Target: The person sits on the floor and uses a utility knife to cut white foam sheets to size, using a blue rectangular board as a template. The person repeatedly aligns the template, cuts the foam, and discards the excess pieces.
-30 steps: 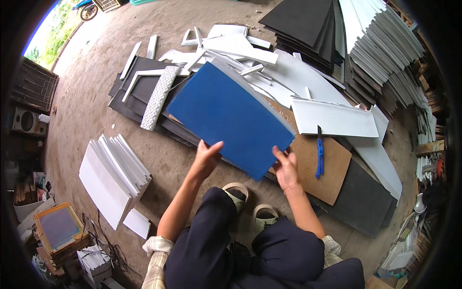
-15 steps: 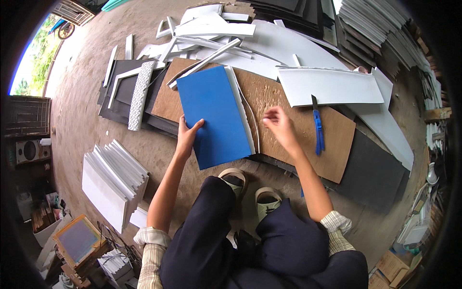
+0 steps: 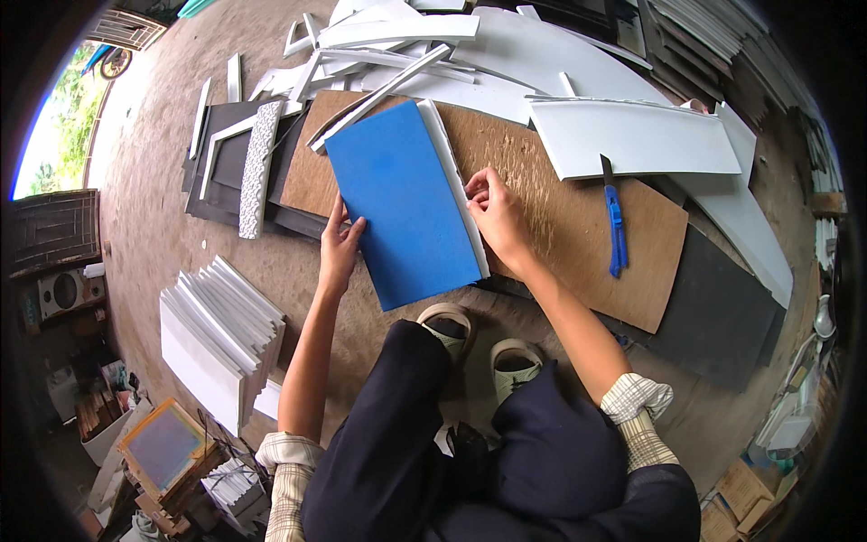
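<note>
Leftmost, well apart from the fingers, a fanned stack of white sheets [image 3: 221,339] lies on the dirt floor, and a patterned grey strip [image 3: 256,167] rests across dark boards further up. Nearer in, the left hand [image 3: 339,248] grips the left edge of the blue board [image 3: 402,203], thumb on top and fingers curled under the rim. A second ago that board was lifted and held out in front of the person; half a second ago it was coming down; now it lies flat on the brown plywood panel [image 3: 560,212], angled away from the knees. Under its right edge a white sheet [image 3: 456,194] shows as a thin strip, so the two appear to be getting lined up as a pair. The right hand [image 3: 497,212] sits just beside that strip, fingertips bent and pressing at the white edge, holding nothing closed inside it. Right of those fingers, apart from them, a blue utility knife [image 3: 614,226] lies untouched on the plywood, with a large white offcut [image 3: 641,140] just above it.
</note>
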A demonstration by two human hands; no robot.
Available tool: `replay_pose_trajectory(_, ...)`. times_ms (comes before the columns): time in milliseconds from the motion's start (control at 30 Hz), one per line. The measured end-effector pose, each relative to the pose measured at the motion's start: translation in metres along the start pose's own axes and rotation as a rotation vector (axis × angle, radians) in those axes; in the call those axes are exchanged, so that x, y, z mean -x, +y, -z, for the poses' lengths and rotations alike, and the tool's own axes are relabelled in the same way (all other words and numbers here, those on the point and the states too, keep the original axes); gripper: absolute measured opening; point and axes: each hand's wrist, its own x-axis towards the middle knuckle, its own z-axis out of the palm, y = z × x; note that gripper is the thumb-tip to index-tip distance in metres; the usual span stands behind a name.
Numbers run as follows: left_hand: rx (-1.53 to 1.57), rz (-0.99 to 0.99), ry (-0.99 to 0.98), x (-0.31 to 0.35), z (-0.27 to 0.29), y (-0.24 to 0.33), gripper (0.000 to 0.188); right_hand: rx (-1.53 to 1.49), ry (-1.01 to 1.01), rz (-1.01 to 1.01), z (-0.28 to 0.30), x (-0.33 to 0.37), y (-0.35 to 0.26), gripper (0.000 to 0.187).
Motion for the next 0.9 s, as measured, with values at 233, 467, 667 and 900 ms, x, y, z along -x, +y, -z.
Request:
replay_pose_trajectory(233, -0.026, 0.008, -0.063, -0.004, 0.001, 0.003, 0.061, -0.006, 0.034, 0.010, -0.001, 0.000, 0.003, 0.020)
replay_pose_trajectory(467, -0.105, 0.009, -0.065, -0.006, 0.003, 0.012, 0.062, -0.027, 0.022, -0.011, -0.001, -0.001, 0.001, 0.020)
replay_pose_trajectory(667, -0.120, 0.016, -0.035, -0.007, -0.002, 0.012, 0.062, -0.079, 0.044, 0.001, -0.002, -0.002, 0.006, 0.021)
replay_pose_trajectory(900, -0.261, 0.022, 0.009, -0.011, -0.001, 0.009, 0.063, -0.083, -0.014, -0.038, 0.000, -0.005, 0.008, 0.023)
